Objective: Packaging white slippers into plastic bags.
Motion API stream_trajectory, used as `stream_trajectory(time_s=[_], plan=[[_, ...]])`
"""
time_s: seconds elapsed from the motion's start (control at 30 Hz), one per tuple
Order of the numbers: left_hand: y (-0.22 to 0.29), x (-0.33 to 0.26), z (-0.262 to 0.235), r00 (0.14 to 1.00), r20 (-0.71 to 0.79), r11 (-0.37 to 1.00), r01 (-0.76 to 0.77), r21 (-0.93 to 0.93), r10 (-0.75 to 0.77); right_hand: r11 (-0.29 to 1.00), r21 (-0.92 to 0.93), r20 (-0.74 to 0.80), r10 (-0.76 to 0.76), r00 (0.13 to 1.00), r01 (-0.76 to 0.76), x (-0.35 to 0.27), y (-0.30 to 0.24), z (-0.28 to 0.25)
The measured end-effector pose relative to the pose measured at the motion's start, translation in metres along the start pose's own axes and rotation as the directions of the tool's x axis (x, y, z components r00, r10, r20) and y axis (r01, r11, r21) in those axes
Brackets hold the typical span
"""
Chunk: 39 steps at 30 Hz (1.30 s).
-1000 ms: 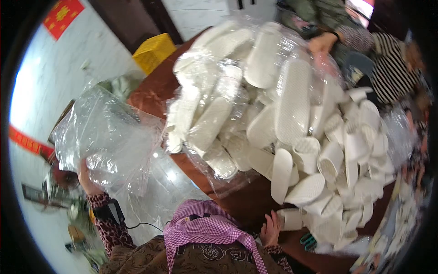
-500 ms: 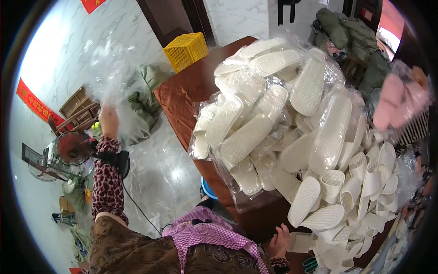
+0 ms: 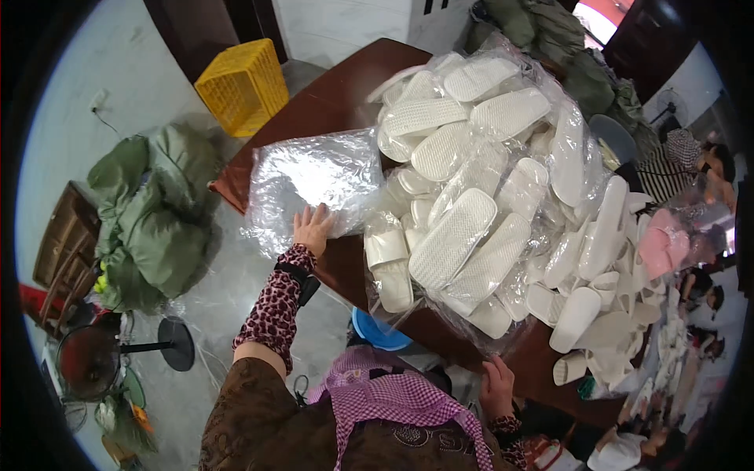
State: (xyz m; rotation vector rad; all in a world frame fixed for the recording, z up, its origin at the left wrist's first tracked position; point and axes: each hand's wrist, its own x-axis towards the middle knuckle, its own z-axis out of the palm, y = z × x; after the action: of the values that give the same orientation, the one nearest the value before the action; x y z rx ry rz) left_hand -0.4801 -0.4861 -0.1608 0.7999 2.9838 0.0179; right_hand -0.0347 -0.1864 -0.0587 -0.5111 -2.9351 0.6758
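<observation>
My left hand (image 3: 312, 229) lies flat, fingers spread, on a stack of clear plastic bags (image 3: 290, 165) at the left side of the brown table (image 3: 338, 86). My right hand (image 3: 496, 386) is at the table's near edge, fingers stretched out, holding nothing that I can see. Its fingertips are close to the corner of a plastic bag. Between and beyond my hands a big heap of white slippers (image 3: 453, 239) covers the table, many pairs in clear bags. Toward the right, loose white slippers (image 3: 576, 318) lie unbagged.
A yellow crate (image 3: 267, 86) stands beyond the table's far left. Green sacks (image 3: 161, 243) and a black fan (image 3: 86, 361) are on the left floor. A blue basin (image 3: 377, 330) sits below the near edge. Bagged pink slippers (image 3: 664, 243) are at the right.
My left hand has come down from the raised position at the left, bringing the plastic bags onto the table. The view has turned left. The right hand stays by the near edge.
</observation>
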Motion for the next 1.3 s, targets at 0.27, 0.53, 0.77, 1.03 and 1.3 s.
stream_trajectory(time_s=[0.27,0.53,0.77,1.03,1.3], plan=[[-0.051,0.007,0.012,0.991,0.104,0.997,-0.077,-0.021,0.079,0.982,0.039,0.051,0.183,0.982,-0.185,-0.026,-0.024,0.013],[-0.028,0.018,-0.02,0.958,0.276,0.984,-0.116,0.135,0.075,0.968,-0.033,-0.061,0.246,0.967,-0.248,-0.011,-0.009,0.018],[-0.064,0.016,0.018,0.995,0.093,0.999,-0.04,0.025,0.037,0.945,0.159,-0.21,0.314,0.926,-0.285,0.009,0.062,0.006],[-0.039,0.003,-0.015,0.991,0.107,0.997,-0.074,-0.037,0.078,0.832,0.426,-0.124,0.442,0.888,-0.355,0.072,0.102,0.021],[-0.031,-0.013,-0.022,0.999,0.032,0.997,-0.032,-0.072,0.034,0.619,0.653,0.033,0.552,0.833,-0.436,0.147,0.107,0.045]])
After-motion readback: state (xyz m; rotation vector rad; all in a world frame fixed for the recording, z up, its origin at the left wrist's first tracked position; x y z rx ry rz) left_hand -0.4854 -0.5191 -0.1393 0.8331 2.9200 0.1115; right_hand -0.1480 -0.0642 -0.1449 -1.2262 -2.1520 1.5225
